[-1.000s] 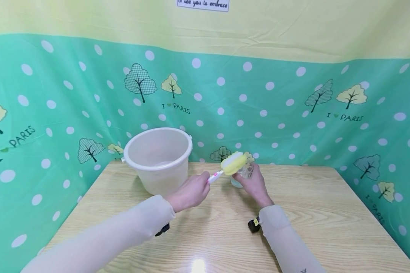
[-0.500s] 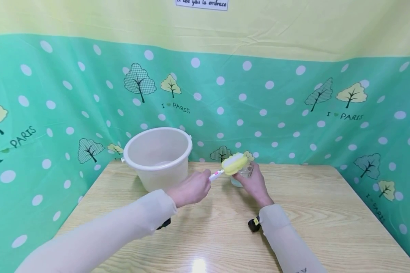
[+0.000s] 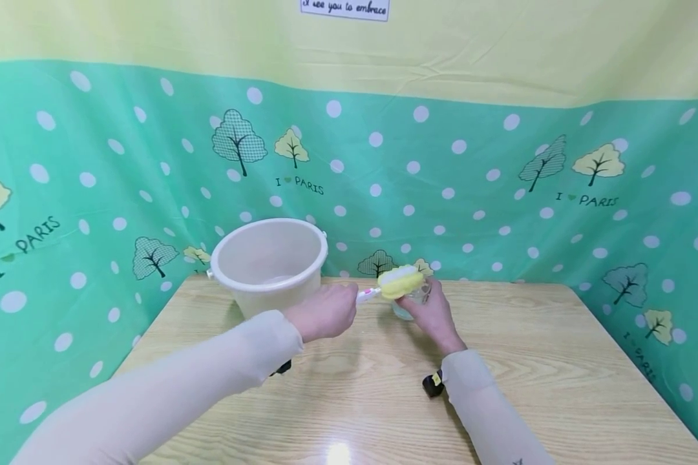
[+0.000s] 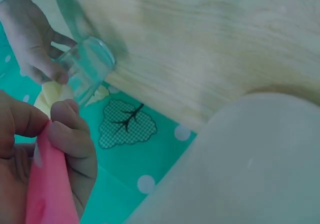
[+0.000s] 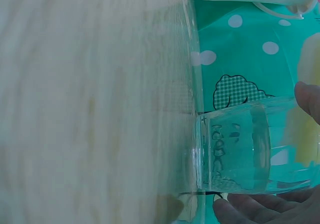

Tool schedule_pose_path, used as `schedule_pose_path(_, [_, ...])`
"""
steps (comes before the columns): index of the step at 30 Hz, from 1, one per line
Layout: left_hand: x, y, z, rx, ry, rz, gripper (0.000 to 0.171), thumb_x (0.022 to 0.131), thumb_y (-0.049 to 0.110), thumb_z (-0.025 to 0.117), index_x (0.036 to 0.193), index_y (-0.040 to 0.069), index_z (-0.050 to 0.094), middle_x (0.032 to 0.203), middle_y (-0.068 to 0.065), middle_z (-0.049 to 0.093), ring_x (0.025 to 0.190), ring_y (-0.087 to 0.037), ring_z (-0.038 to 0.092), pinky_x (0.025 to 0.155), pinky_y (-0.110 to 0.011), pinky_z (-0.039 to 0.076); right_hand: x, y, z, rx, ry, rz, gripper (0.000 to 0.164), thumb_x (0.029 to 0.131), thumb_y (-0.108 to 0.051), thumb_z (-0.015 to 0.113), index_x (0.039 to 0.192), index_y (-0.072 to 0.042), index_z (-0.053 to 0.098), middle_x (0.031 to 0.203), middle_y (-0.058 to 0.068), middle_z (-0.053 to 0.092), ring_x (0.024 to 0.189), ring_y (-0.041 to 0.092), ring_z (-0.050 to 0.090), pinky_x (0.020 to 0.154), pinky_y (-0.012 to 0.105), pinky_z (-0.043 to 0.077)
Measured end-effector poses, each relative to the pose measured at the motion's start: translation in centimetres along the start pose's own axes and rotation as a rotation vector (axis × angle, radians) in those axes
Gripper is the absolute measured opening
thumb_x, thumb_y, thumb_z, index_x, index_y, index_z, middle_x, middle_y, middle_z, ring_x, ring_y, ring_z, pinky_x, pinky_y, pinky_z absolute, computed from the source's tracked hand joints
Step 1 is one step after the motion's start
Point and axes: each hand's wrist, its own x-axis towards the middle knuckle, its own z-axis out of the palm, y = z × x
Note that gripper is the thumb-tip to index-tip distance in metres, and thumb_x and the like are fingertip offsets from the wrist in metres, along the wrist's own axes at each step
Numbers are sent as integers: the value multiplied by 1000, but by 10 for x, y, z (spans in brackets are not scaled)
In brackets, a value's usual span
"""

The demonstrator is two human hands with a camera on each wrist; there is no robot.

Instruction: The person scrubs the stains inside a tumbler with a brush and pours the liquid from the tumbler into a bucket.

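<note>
My left hand [image 3: 327, 312] grips the pink and white handle of a sponge bottle brush [image 3: 400, 283], whose yellow and white head points right. In the left wrist view, fingers and thumb wrap the brush's pink handle [image 4: 52, 179]. My right hand [image 3: 434, 314] holds a clear drinking glass [image 3: 402, 310], thumb on one side and fingers on the other. The glass [image 5: 235, 149] stands upright with its base at the tabletop. The sponge head overlaps the mouth of the glass in the head view and hides part of its rim.
A white plastic bucket [image 3: 273, 287] stands at the back left of the wooden table [image 3: 529, 361], just beyond my left hand. Behind the table hangs a green and yellow patterned cloth [image 3: 465, 174], which also runs along both sides.
My left hand has risen slightly, and the brush lies flatter, its sponge head a little lower and further right. The right hand and the glass have stayed in place.
</note>
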Motion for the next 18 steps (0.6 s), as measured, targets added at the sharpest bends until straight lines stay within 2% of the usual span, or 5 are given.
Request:
schedule_pose_path(7, [6,2,-10,129,6,-13,8,92,11,48,92,9,56,72,-1,51,61,-17,50,58,-30,44,0,-1,-2,4,-11,-1,107,71,-60,75,147,-6,23,144,22,37,130,40,37,104,62,30])
schedule_pose_path(14, [14,6,-18,233,1,-60,7,89,11,49,85,10,55,66,-1,52,55,-16,51,46,-29,44,0,-1,-2,10,-18,-3,102,74,-50,77,147,-5,21,146,23,34,131,41,34,104,63,28])
schedule_pose_path(18, [20,11,-22,292,27,-56,8,87,13,52,81,10,55,65,-1,52,55,-17,52,44,-30,44,-1,-2,-2,29,-24,-6,100,75,-44,78,147,-4,22,146,21,34,133,40,33,107,61,25])
